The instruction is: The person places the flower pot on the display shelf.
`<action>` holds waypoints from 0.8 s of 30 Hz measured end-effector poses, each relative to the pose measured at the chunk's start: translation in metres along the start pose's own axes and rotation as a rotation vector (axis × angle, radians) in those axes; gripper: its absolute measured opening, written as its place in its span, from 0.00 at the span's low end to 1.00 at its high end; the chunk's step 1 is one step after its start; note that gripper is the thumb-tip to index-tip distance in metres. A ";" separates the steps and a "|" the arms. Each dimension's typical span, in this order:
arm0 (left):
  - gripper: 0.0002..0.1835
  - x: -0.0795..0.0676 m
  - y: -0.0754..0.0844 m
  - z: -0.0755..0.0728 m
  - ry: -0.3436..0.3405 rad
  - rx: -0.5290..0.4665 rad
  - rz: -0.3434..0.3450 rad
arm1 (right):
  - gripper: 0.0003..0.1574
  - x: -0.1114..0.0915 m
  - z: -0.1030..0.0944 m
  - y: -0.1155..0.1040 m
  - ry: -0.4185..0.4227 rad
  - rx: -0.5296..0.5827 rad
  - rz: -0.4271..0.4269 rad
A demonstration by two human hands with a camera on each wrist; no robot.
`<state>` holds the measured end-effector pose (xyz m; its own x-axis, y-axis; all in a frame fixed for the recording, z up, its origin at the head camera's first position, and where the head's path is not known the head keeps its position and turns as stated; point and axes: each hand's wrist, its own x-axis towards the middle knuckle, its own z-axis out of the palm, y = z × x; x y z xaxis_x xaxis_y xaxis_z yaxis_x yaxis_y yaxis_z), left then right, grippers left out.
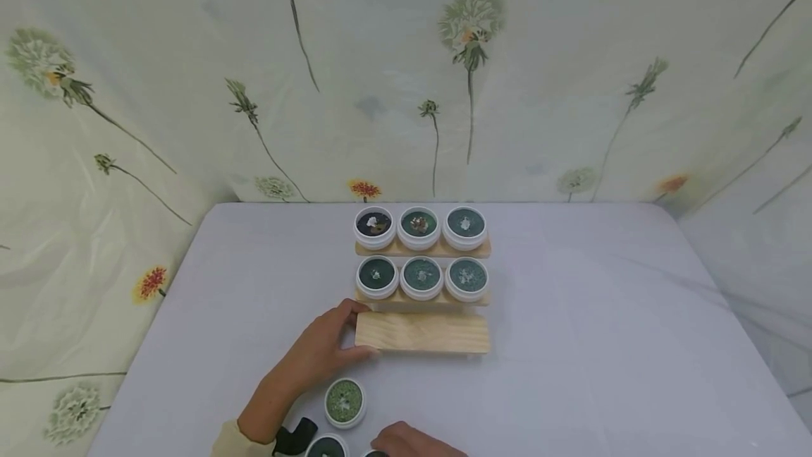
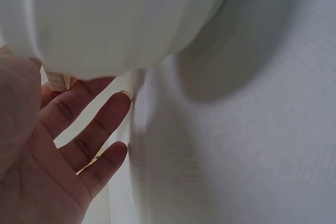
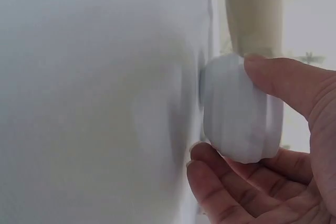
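A pale wooden stand (image 1: 421, 333) lies crosswise in front of two rows of jars. My left hand (image 1: 317, 352) pinches its left end, thumb at the near edge and forefinger at the far edge. In the left wrist view, a corner of the stand (image 2: 56, 81) shows behind the fingers, and a white jar (image 2: 115, 19) close to the camera hides the thumb's grip. My right hand (image 1: 419, 441), low in the head view, holds a small white ribbed jar (image 3: 236, 111) between thumb and fingers. This jar is mostly cut off by the head view's lower edge.
Several white jars with dark green contents stand in two rows on wooden strips, among them a back-row jar (image 1: 466, 226) and a front-row jar (image 1: 377, 276). A green-topped jar (image 1: 345, 402) and a dark one (image 1: 327, 447) are near my left wrist. A white cloth (image 1: 603, 330) covers the table.
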<state>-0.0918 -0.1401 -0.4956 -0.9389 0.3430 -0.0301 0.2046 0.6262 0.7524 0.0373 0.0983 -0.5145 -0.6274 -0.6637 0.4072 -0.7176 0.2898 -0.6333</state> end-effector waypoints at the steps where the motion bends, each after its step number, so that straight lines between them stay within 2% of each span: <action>1: 0.32 0.000 0.000 0.000 -0.001 -0.001 -0.001 | 0.22 0.001 -0.004 0.000 -0.020 0.022 0.048; 3: 0.32 0.000 0.000 0.000 -0.002 -0.001 -0.002 | 0.26 0.004 -0.013 0.001 -0.081 0.044 0.109; 6: 0.32 0.000 0.000 0.000 -0.001 -0.001 0.000 | 0.34 0.012 -0.029 0.007 -0.197 0.016 0.171; 9: 0.32 0.000 0.000 0.000 0.001 -0.001 0.004 | 0.38 0.021 -0.046 0.010 -0.238 -0.023 0.237; 11: 0.32 0.000 -0.001 -0.001 0.004 -0.001 0.006 | 0.40 0.027 -0.055 0.012 -0.213 -0.068 0.260; 16: 0.33 0.000 -0.002 0.000 0.004 -0.002 0.012 | 0.44 0.043 -0.066 0.020 -0.040 -0.165 0.269; 19: 0.34 0.000 -0.004 0.001 0.004 0.010 0.012 | 0.45 0.051 -0.069 0.027 0.039 -0.170 0.270; 24: 0.34 0.001 -0.005 0.001 0.011 0.024 0.009 | 0.44 0.061 -0.071 0.033 0.091 -0.164 0.295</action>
<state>-0.0931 -0.1422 -0.5004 -0.9400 0.3408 -0.0164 0.2192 0.6401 0.7363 -0.0464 0.1161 -0.4639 -0.8342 -0.4727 0.2841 -0.5357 0.5721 -0.6211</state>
